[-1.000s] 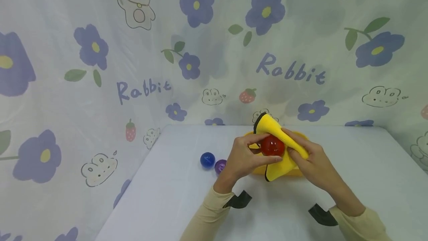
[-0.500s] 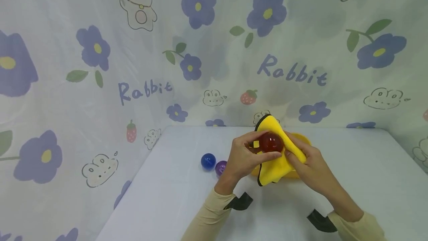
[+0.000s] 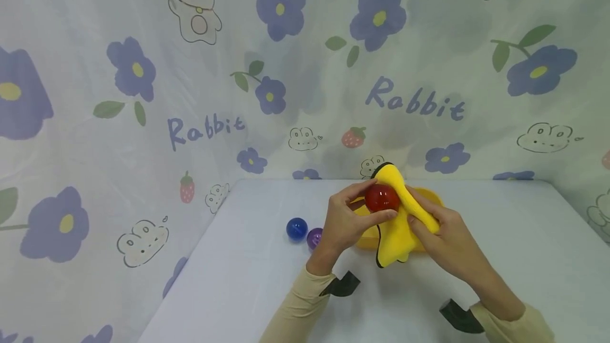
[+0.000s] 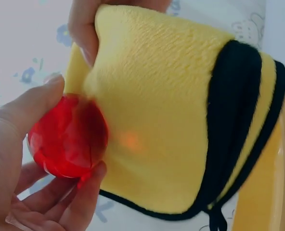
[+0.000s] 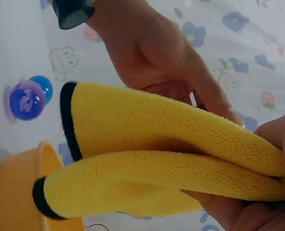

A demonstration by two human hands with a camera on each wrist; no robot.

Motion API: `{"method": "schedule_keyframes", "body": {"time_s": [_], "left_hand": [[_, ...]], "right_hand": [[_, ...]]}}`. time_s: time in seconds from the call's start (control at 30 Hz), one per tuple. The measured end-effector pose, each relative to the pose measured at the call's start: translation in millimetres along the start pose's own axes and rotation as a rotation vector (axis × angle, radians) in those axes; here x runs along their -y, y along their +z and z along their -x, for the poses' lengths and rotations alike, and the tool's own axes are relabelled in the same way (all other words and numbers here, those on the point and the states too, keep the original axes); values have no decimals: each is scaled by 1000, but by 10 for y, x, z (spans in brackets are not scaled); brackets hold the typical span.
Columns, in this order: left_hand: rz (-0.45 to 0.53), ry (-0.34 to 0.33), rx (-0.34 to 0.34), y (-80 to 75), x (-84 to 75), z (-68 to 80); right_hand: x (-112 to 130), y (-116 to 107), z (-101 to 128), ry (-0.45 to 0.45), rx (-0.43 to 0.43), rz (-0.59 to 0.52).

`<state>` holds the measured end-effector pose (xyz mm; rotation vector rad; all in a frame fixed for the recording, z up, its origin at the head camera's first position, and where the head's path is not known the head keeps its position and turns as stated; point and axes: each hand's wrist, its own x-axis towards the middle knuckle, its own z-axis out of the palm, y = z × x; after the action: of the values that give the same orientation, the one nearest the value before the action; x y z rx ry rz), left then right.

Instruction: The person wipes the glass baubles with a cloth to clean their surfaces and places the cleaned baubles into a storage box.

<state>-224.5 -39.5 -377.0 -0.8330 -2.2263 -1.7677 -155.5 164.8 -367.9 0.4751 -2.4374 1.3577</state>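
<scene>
My left hand holds a shiny red ball between thumb and fingers, raised above the table. In the left wrist view, the red ball lies against a folded yellow cloth with black edging. The right hand pinches the yellow cloth at its right side, thumb on the near face. Seen from the right wrist, the cloth hangs in folds and hides the ball, with the left hand behind it.
Behind the hands stands a yellow-orange basin, partly covered by the cloth; its contents are hidden. A blue ball and a purple ball lie on the white table to the left. A patterned curtain hangs behind.
The cloth has shifted and refolded around the ball's right side, its lower corner hanging lower than a second ago. The red ball has moved slightly left and up. Both hands keep their holds.
</scene>
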Motion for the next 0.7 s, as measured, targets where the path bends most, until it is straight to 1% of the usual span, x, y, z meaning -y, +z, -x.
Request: {"method": "schedule_keyframes", "body": {"time_s": [0.13, 0.27, 0.4, 0.7], "left_hand": [[-11, -5, 9, -3, 0, -9], [-42, -19, 3, -5, -8, -15], [-72, -25, 5, -7, -12, -15], [-56, -19, 62, 23, -4, -14]], "right_hand": [[37, -24, 17, -13, -32, 33], [64, -44, 33, -52, -62, 68], [83, -57, 49, -87, -87, 77], [57, -63, 20, -210, -142, 111]]}}
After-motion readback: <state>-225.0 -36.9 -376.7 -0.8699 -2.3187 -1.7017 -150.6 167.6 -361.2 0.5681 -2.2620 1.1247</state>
